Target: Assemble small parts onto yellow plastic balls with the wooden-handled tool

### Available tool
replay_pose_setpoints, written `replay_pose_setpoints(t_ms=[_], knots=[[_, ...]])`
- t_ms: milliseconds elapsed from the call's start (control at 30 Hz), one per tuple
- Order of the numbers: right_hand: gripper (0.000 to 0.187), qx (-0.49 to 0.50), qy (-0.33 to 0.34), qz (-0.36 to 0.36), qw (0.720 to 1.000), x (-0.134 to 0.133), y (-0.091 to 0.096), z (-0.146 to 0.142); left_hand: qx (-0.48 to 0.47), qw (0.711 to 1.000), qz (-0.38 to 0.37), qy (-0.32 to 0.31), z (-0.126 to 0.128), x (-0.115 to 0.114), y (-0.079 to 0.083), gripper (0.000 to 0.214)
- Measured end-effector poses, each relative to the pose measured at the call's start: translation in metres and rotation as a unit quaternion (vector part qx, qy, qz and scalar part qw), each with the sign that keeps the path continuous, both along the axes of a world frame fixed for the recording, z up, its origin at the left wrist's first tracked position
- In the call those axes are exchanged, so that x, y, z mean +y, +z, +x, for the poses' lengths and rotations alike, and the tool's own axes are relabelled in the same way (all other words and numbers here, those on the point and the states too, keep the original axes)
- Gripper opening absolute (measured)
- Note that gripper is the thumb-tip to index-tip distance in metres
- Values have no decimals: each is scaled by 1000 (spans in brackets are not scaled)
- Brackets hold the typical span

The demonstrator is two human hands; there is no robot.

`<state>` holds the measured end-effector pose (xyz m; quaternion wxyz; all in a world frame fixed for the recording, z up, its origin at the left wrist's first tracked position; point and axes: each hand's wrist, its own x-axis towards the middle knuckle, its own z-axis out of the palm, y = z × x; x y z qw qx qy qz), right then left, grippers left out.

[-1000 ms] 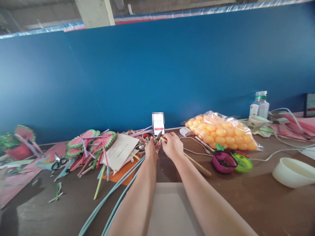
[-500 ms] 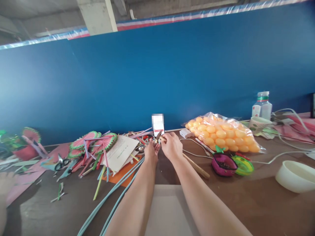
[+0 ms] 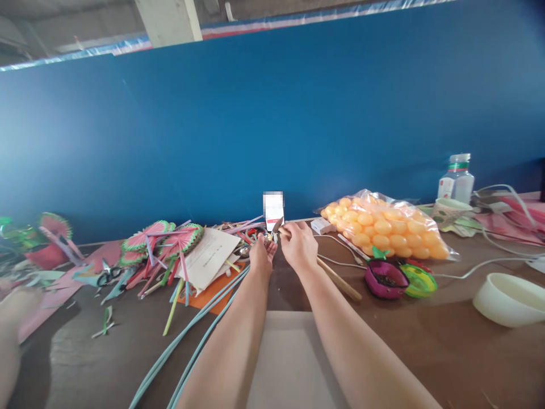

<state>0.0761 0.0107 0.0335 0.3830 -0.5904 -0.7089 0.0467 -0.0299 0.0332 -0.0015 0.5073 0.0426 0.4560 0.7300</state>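
Note:
Both of my hands are close together over the middle of the table, in front of a lit phone (image 3: 273,215) leaning by the blue wall. My right hand (image 3: 299,245) pinches the pale wooden end of a tool (image 3: 277,225) whose dark, pointed blade sticks out toward the phone. Beside it my left hand (image 3: 261,254) is palm up with its fingers curled round a small shiny metal piece, mostly hidden. A long wooden stick (image 3: 340,279) slants back from under my right wrist; whether it joins the held tool is hidden.
Paper pinwheel fans (image 3: 183,244), scissors (image 3: 108,274) and a printed sheet (image 3: 206,255) lie left, with blue tubes (image 3: 191,332) in front. To the right are a bag of orange balls (image 3: 387,224), a purple pouch (image 3: 385,279) and a white bowl (image 3: 508,301). Another person's arm (image 3: 15,324) reaches in at far left.
The view has tipped slightly downward. The dark blade has shifted a little up and right beside my right fingers. The other person's arm at far left has come further into view.

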Motion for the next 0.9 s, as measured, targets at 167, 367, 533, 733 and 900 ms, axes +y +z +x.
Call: replay_pose_setpoints(t_ms=[167, 367, 533, 733, 900], knots=[[19, -2, 12, 14, 1000, -2, -2, -4, 4, 1000, 13, -4, -1, 1, -2, 13], [18, -26, 43, -3, 999, -4, -6, -8, 14, 999, 42, -10, -1, 2, -6, 11], [19, -20, 29, 10, 999, -4, -6, -8, 9, 999, 36, 0, -2, 4, -9, 10], [19, -29, 52, -14, 998, -3, -7, -8, 0, 999, 39, -3, -2, 5, -11, 10], [19, -24, 44, -3, 999, -3, -7, -8, 11, 999, 34, -1, -2, 4, -11, 9]])
